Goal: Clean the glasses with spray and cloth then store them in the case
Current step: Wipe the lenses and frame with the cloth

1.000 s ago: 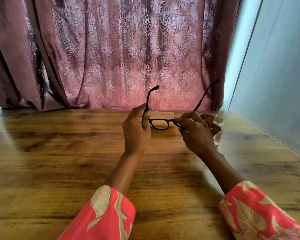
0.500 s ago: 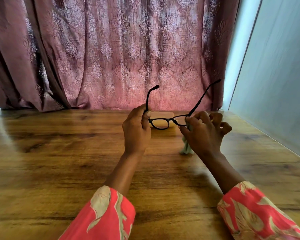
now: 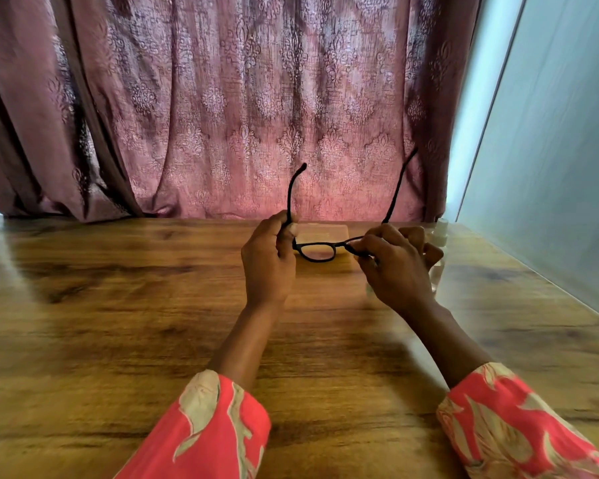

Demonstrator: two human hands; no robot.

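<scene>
Black plastic glasses (image 3: 317, 252) sit mid-frame, held up off the wooden desk (image 3: 118, 305) w/ both temple arms open and pointing up toward the pink patterned curtain (image 3: 222, 115). Left hand (image 3: 268, 262) pinches the frame at its left hinge, thumb & fingers curled round it. Right hand (image 3: 393, 267) grips the other lens side, fingers curled over the rim; the lens on that side is hidden under them. A pale scrap shows just below the right hand, maybe the cloth, but too blurred to tell.

Behind the glasses, flat on the desk near the curtain, lies a pale pinkish case (image 3: 322, 233), looks closed. Just right of the right hand stands a small clear spray bottle (image 3: 439, 243) w/ white cap, partly hidden by the fingers. Grey wall panel (image 3: 550, 167) fills the right of the frame.

Step, by my read: the wiping stage, right lens being rubbed while left hand steadies the frame. Can't tell if spraying's been done.

Next probably calls for: do the other lens, so swap the grip w/o smudging the wiped side, then fold both arms in, open the case, lay the glasses inside.
</scene>
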